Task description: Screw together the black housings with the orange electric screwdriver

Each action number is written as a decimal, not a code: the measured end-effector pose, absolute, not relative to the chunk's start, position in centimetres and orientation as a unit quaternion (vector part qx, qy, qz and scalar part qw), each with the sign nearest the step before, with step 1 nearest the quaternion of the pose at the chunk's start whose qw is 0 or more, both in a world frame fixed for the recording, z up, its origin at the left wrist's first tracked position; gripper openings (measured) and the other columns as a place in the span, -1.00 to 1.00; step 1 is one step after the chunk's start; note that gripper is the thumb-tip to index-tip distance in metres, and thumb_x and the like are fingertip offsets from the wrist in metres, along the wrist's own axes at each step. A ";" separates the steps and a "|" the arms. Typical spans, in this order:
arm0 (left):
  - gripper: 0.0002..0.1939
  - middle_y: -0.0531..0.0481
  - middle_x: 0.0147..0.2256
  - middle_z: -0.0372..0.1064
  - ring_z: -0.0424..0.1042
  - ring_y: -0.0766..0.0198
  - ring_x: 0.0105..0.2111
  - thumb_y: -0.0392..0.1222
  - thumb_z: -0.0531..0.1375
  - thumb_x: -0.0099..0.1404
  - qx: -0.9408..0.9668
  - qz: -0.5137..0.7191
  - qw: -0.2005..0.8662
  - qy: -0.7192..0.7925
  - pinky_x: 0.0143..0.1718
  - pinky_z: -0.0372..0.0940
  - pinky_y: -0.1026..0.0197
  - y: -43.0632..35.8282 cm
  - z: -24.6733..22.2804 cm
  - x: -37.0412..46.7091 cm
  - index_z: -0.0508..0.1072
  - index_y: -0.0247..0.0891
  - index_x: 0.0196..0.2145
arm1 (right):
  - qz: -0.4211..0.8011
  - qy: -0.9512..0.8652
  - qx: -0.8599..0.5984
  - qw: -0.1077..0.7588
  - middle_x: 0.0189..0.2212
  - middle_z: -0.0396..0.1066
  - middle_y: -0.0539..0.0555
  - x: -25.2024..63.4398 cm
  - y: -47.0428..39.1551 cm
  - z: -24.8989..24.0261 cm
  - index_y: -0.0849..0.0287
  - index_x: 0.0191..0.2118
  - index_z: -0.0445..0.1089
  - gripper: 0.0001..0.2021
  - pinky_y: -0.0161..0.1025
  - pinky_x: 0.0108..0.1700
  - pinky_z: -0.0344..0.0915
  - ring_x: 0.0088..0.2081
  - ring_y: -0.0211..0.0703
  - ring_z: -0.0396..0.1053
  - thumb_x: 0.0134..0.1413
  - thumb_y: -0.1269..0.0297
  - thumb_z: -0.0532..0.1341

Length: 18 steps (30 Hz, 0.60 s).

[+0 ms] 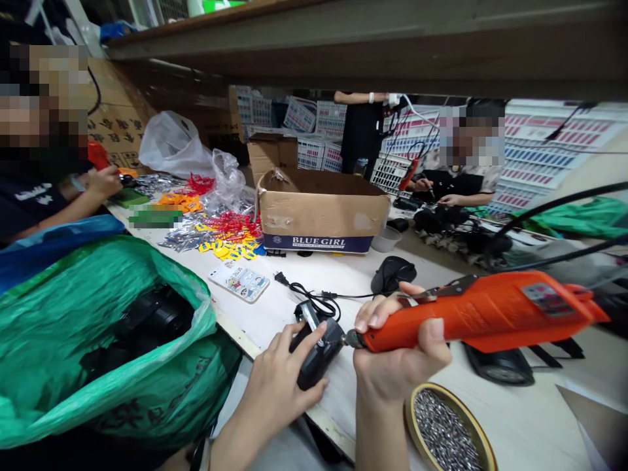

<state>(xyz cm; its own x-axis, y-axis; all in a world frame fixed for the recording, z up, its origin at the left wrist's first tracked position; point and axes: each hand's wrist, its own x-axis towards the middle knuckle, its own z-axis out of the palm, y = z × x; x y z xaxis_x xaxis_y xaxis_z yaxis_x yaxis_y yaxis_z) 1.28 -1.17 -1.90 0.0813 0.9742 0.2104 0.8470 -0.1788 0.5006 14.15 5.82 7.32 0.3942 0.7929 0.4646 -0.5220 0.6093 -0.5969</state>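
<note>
We see the counter (275,307) under both hands, with a green bag (73,340) left of the left hand and a cardboard box (318,209) beyond them. Our right hand (397,360) is closed around an orange electric screwdriver (481,311), its tip touching the small black device (316,350) that our left hand (279,383) clasps with curled fingers. A round tin of screws (449,428) sits just beside the right wrist.

On the tabletop (343,271), the left hand (275,386) rests on a device (314,353), with the right hand (397,360) and driver (481,311) to its right. A screw dish (449,428) lies before them, a box (318,209) behind, a bag (98,340) left.
</note>
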 end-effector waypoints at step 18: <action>-0.15 -0.12 0.16 0.27 0.43 -0.09 0.12 -0.12 0.34 0.22 0.738 0.290 0.072 0.606 0.01 0.51 -0.15 -1.6 -2.6 1.5 0.08 0.24 0.37 | 0.414 -0.387 -0.178 0.805 -0.70 0.26 -0.10 14.2 5.7 7.2 0.19 -0.19 0.42 -0.67 -0.33 -0.60 0.20 -0.70 -0.24 0.17 0.15 0.00 0.23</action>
